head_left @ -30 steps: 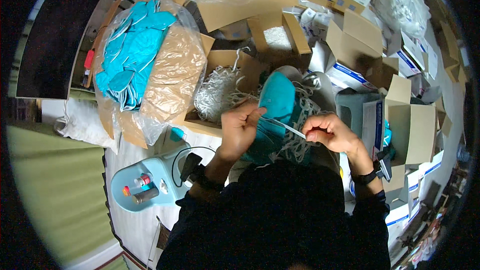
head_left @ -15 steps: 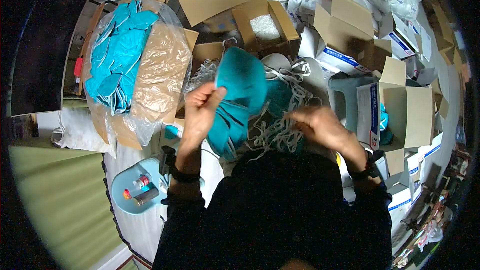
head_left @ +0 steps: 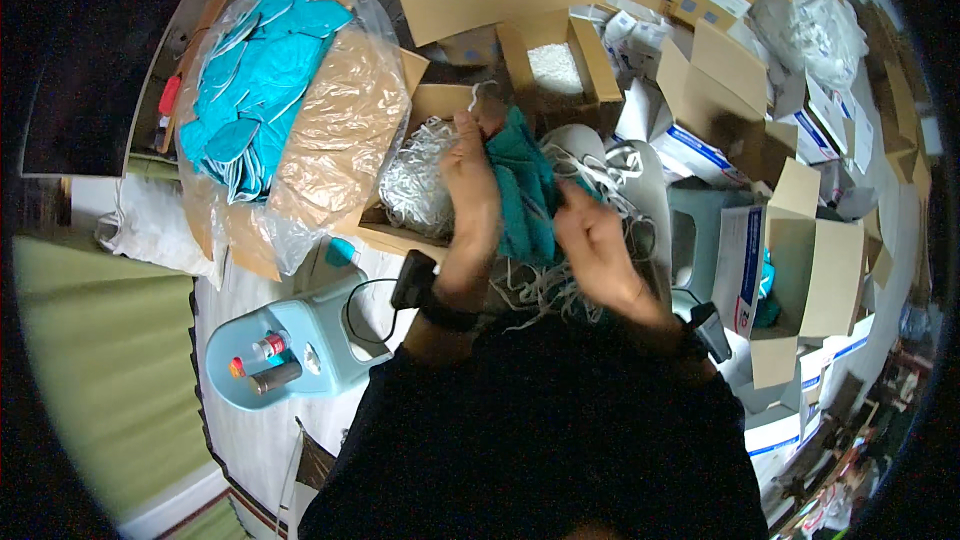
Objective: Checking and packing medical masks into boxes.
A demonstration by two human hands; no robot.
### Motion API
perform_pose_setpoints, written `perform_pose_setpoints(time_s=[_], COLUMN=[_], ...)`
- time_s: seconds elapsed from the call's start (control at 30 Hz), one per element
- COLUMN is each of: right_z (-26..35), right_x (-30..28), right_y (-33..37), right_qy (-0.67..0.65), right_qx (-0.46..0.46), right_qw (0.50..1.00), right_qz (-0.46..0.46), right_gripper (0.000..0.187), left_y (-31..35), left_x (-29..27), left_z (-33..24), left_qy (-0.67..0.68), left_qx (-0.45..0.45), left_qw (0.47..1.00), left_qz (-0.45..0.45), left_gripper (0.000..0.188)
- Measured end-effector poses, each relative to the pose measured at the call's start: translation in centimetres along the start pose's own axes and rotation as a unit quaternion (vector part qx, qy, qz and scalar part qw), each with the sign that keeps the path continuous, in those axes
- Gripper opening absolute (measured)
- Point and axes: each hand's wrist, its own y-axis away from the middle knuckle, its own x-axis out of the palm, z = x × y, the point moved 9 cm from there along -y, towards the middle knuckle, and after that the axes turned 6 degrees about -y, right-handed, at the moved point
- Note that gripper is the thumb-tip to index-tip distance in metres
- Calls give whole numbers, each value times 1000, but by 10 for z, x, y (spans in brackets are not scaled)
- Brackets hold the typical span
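Note:
A bundle of teal cloth face masks (head_left: 524,202) is upright before me, its layers stacked together. My left hand (head_left: 470,180) grips it from the left, thumb up, with most fingers hidden behind the cloth. Against the right edge of the bundle, my right hand (head_left: 597,252) is closed with curled fingers; what they pinch is hidden. Below and to the right lie tangled white straps (head_left: 545,285), partly covered by the hands and bundle. A carton of white elastic loops (head_left: 418,185) stands just left of my left hand.
A plastic-lined carton (head_left: 335,130) heaped with teal masks (head_left: 255,80) stands far left. Another box holds white bits (head_left: 556,70). Open cartons (head_left: 810,270) crowd the right, beside a grey-blue stool (head_left: 695,225). A light-blue stool (head_left: 345,320) carries bottles (head_left: 262,348).
The bundle has moved right and turned more upright between both hands. My right hand has come in from the right to its edge. The whole view has shifted slightly.

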Motion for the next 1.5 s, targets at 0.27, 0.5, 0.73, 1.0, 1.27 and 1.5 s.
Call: perform_pose_setpoints(time_s=[0.27, 0.5, 0.73, 1.0, 1.27, 1.5], right_z=[-26, -54, -86, -82, -86, -112], right_x=[-18, 6, -26, -29, -91, -85], right_y=[-10, -14, -8, -9, -4, 18], right_qy=[-116, -178, -191, -222, -169, -129], right_qx=[61, 128, 192, 203, 221, 237], right_qw=[991, 975, 962, 953, 950, 958], right_qz=[-41, 38, -40, -43, -138, -93], right_gripper=[33, 32, 36, 30, 20, 18], left_y=[27, 37, -52, -197, -58, 8], left_x=[11, -22, -189, -317, -80, -8], left_z=[-35, -6, -56, -263, 3, 103], left_qy=[-219, -102, -84, 175, -271, -306], left_qx=[145, -19, -72, 45, -93, -102], left_qw=[961, 949, 989, 975, 934, 920], left_qz=[86, 298, -97, -133, 215, 224], left_gripper=[30, 31, 53, 90, 26, 20])
